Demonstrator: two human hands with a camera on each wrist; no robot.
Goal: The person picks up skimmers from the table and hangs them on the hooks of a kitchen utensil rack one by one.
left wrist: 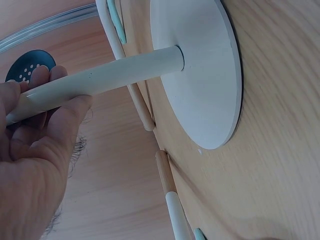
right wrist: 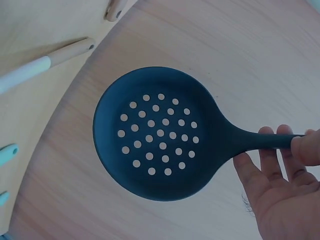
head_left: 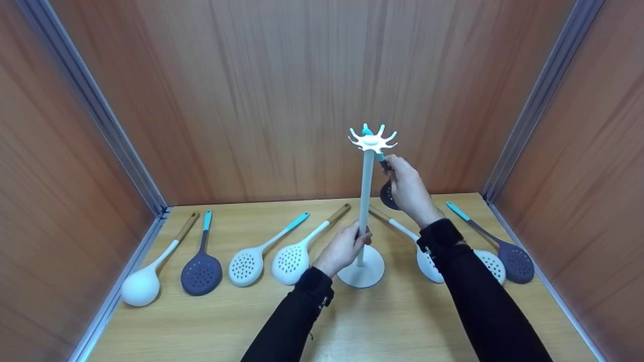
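Note:
My left hand (head_left: 344, 249) grips the lower pole (head_left: 367, 196) of a white utensil stand, with fingers and thumb around it in the left wrist view. The round base (head_left: 361, 276) rests on the table. White curved hooks (head_left: 371, 141) fan out at the top. Beside them, my right hand (head_left: 410, 188) pinches the handle of a dark skimmer (right wrist: 166, 140) near its perforated bowl. The bowl hangs downward, and the teal handle end (head_left: 368, 130) shows behind the hooks. The hooks partly hide whether that end is hung on one.
Left of the stand lie a white ladle (head_left: 141, 286), another dark skimmer (head_left: 201, 281) and two white skimmers (head_left: 292, 264). To the right, a white skimmer (head_left: 427, 266), a partly hidden white skimmer (head_left: 493, 264) and a dark skimmer (head_left: 515, 261) lie near my sleeve. Wooden panels (head_left: 302, 100) enclose the table.

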